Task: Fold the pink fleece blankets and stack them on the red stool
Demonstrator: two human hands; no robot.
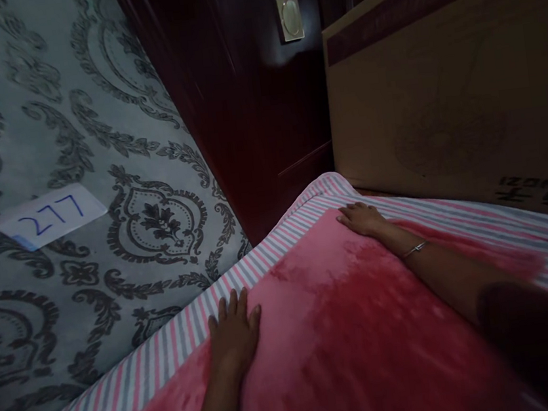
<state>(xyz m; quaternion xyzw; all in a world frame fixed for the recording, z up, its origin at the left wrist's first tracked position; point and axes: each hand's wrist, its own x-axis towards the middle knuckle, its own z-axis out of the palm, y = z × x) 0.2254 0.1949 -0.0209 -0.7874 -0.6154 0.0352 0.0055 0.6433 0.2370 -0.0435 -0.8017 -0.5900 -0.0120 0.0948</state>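
A pink fleece blanket (338, 330) lies spread over a bed with a pink, grey and white striped sheet (170, 339). My left hand (234, 332) rests flat on the blanket's left edge, fingers stretched out toward the striped sheet. My right hand (362, 218) lies flat on the blanket's far corner, fingers spread, with a thin bracelet (415, 249) on the wrist. Neither hand holds anything.
A grey patterned wall (71, 123) with a white label reading 277 (52, 216) runs along the bed's left side. Dark red wooden furniture (252, 102) with a square metal knob (290, 17) stands behind. A large cardboard box (448, 80) sits at the bed's far right.
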